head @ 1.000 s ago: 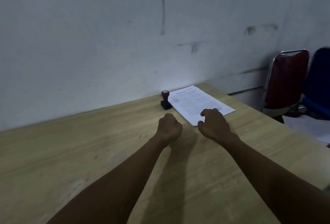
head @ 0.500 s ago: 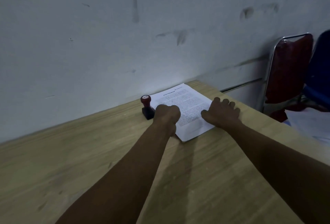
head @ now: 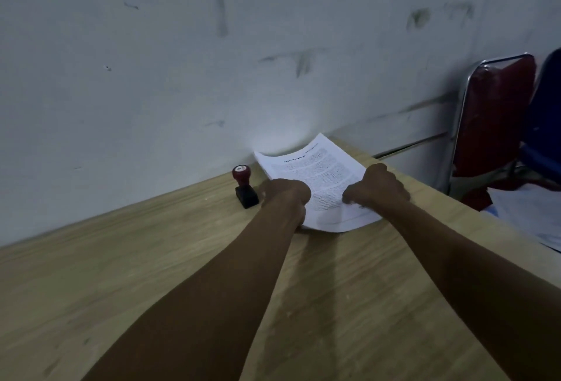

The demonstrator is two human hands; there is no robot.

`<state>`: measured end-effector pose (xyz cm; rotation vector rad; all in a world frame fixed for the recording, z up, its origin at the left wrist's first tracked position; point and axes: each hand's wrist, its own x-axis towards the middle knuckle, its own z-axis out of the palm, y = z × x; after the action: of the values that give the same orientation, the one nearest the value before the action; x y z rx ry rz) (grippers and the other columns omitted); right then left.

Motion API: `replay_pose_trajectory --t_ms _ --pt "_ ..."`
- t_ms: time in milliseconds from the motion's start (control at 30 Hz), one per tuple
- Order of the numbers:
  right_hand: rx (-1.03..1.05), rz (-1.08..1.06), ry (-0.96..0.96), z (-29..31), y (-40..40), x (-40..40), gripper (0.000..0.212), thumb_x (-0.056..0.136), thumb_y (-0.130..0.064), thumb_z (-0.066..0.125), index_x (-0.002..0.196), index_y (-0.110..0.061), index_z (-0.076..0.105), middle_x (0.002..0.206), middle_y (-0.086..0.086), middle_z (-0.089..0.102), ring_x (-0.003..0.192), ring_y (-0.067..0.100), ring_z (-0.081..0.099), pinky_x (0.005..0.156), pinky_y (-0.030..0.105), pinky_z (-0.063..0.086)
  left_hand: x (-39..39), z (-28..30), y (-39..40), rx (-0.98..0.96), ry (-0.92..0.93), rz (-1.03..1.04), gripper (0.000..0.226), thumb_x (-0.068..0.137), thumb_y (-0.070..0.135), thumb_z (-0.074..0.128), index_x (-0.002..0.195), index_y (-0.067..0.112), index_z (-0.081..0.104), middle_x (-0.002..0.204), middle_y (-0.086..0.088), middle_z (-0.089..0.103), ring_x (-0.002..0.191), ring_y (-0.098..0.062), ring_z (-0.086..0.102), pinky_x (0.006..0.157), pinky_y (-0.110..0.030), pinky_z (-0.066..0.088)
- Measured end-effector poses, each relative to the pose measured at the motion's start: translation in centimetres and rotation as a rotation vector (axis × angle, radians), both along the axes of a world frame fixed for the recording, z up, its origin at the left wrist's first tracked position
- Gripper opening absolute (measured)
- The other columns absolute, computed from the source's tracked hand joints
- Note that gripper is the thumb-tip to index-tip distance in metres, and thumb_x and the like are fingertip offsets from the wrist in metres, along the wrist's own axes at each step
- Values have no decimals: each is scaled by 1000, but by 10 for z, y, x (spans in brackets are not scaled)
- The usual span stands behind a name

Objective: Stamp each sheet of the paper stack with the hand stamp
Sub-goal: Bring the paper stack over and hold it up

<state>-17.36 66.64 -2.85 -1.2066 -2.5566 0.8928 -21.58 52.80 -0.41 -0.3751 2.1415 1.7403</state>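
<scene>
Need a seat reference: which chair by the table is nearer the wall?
The red chair with the chrome frame; the blue chair sits beyond it, cut off at the right edge.

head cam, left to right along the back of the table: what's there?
hand stamp → left hand → paper stack → right hand → red chair. The blue chair overlaps the red one at the frame edge, so it is left out.

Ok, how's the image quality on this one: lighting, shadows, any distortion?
Head view: dim overall, with a bright spot on the wall behind the paper stack; both forearms cast soft shadows across the table; the wide lens bows the table edge; the page's body text is too small to read; the hand stamp stays sharp.
</scene>
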Motion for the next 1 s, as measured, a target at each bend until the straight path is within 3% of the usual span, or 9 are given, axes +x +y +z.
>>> replay_pose_trajectory --t_ms 100,167,233,333,400,467,567,767,1000 --pt "69 -14 45 -3 -2 4 65 77 -20 71 131 -3 38 127 18 55 114 37 57 87 39 47 1 -5 1 -67 181 -25 47 86 -4 47 133 2 46 115 -10 54 73 -15 47 46 -24 37" --pt "66 -31 97 -5 -3 9 57 81 -16 67 129 -5 39 125 18 56 111 37 58 89 44 50 2 -9 -2 -56 265 -58 45 86 -1 46 130 4 46 124 -12 55 85 -20 53 46 -24 36" --pt "11 -42 171 -6 -3 17 52 81 -14 66 126 -7 41 118 16 58 103 35 60 86 47 53 6 -10 -11 -27 341 -82 32 87 3 46 119 6 51 116 -10 59 89 -23 58 50 -24 42" --pt "-109 -34 333 -2 -6 34 36 78 -14 65 110 -6 52 101 8 61 81 24 59 66 32 50 14 -6 -34 74 429 -117 18 87 -1 48 99 11 53 99 -6 62 82 -19 61 55 -25 50" --pt "-210 -5 439 6 -11 43 23 74 -10 68 95 -4 61 93 9 66 73 21 61 58 29 49 20 -1 -54 132 505 -143 23 86 -6 51 91 17 54 89 2 62 75 -9 60 48 -16 49" --pt "-385 41 554 18 -22 54 16 71 -1 73 86 -3 67 92 15 70 80 29 67 69 40 58 29 7 -81 152 575 -163 27 86 -5 57 92 22 55 88 10 62 75 -2 59 46 -9 45" --pt "-652 162 690 42 -45 70 19 74 6 76 85 -9 70 102 19 72 94 38 69 87 53 55 46 19 -127 173 622 -198 24 88 1 62 92 24 59 96 7 68 84 -9 65 61 -21 51" --pt "-865 428 825 88 -117 93 36 82 8 67 117 1 66 112 19 70 98 40 68 82 48 55 90 38 -240 205 652 -282 26 89 2 60 107 20 63 104 4 74 95 -19 70 83 -42 57" --pt "-832 629 827 105 -244 100 34 82 11 68 113 -3 69 107 13 73 95 32 70 86 43 56 129 58 -367 166 672 -162 45 81 -6 65 112 26 66 105 5 74 93 -16 71 65 -22 56"
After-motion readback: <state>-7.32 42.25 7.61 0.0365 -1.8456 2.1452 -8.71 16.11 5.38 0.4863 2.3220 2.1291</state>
